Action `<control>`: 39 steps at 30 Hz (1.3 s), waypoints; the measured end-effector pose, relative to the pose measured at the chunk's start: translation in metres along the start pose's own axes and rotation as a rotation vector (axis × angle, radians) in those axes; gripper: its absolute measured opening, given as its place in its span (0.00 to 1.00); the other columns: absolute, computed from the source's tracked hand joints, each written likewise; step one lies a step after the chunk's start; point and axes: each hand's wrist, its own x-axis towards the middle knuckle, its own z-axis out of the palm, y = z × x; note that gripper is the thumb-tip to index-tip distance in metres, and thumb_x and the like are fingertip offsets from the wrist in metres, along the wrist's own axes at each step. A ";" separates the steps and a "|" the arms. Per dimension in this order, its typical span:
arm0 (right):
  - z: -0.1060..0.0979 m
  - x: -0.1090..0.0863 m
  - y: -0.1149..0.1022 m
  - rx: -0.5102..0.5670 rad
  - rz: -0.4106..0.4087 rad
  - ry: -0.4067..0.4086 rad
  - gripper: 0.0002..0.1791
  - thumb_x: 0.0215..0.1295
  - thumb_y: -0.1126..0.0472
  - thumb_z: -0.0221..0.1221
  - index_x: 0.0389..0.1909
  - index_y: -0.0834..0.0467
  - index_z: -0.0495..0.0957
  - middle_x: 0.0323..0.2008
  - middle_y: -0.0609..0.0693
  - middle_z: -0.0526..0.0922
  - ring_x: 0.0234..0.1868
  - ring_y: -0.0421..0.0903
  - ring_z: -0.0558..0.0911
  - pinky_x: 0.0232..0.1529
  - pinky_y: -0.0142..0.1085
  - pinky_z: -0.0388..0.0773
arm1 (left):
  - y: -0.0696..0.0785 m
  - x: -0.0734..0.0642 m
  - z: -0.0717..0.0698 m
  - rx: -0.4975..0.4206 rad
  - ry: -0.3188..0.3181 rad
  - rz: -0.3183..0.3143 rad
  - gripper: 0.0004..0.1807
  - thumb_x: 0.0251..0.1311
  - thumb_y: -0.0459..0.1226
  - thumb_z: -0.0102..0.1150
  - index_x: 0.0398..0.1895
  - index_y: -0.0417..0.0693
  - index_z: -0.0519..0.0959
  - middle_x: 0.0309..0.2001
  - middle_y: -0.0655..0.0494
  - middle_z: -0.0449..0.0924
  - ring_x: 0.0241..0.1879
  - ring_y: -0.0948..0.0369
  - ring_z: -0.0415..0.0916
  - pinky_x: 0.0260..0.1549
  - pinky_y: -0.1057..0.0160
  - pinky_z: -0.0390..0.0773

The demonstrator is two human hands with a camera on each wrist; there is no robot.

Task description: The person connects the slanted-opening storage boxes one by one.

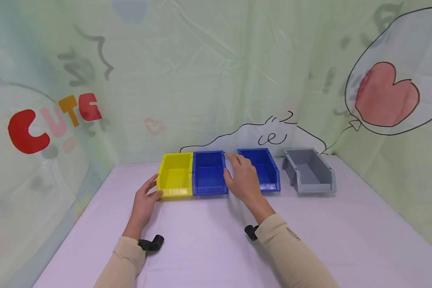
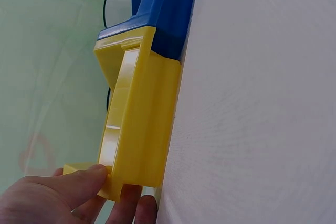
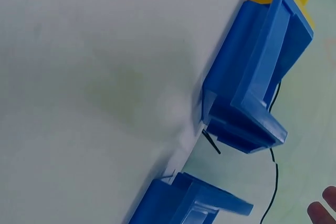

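Note:
A yellow storage bin (image 1: 175,176) and a blue bin (image 1: 209,174) stand side by side, touching. At the yellow bin's front left corner my left hand (image 1: 144,204) grips it, the thumb (image 2: 94,179) on the front lip and the fingers along the outer side. My right hand (image 1: 243,178) is over the gap between that blue bin and a second blue bin (image 1: 261,168), partly covering the second one. Its fingers are fairly straight and hold nothing. In the right wrist view only a few of its fingertips (image 3: 320,211) show at the lower right edge.
A grey bin (image 1: 309,172) stands to the right of the second blue bin, apart from it. All the bins are on a white-covered table (image 1: 201,240), near its back edge. Behind and beside it hangs a printed curtain (image 1: 201,80).

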 end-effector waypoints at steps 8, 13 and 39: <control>-0.011 -0.005 0.016 0.005 0.029 -0.022 0.28 0.70 0.60 0.61 0.70 0.58 0.73 0.66 0.62 0.77 0.67 0.65 0.75 0.65 0.62 0.75 | -0.001 -0.001 0.000 -0.014 0.007 -0.018 0.35 0.74 0.36 0.57 0.80 0.69 0.62 0.78 0.46 0.62 0.65 0.44 0.76 0.64 0.51 0.80; -0.020 -0.009 0.030 -0.018 0.084 -0.040 0.29 0.72 0.58 0.60 0.72 0.59 0.71 0.68 0.63 0.74 0.69 0.65 0.72 0.67 0.62 0.72 | -0.002 -0.002 0.000 -0.016 0.005 -0.016 0.35 0.73 0.36 0.57 0.80 0.69 0.62 0.77 0.46 0.63 0.65 0.44 0.77 0.63 0.52 0.81; -0.062 -0.022 0.105 -0.042 0.291 -0.207 0.33 0.74 0.58 0.55 0.75 0.66 0.63 0.71 0.75 0.63 0.71 0.76 0.63 0.69 0.71 0.63 | 0.003 -0.001 0.001 -0.003 0.014 -0.011 0.35 0.73 0.35 0.56 0.80 0.69 0.62 0.78 0.48 0.63 0.65 0.45 0.77 0.64 0.51 0.79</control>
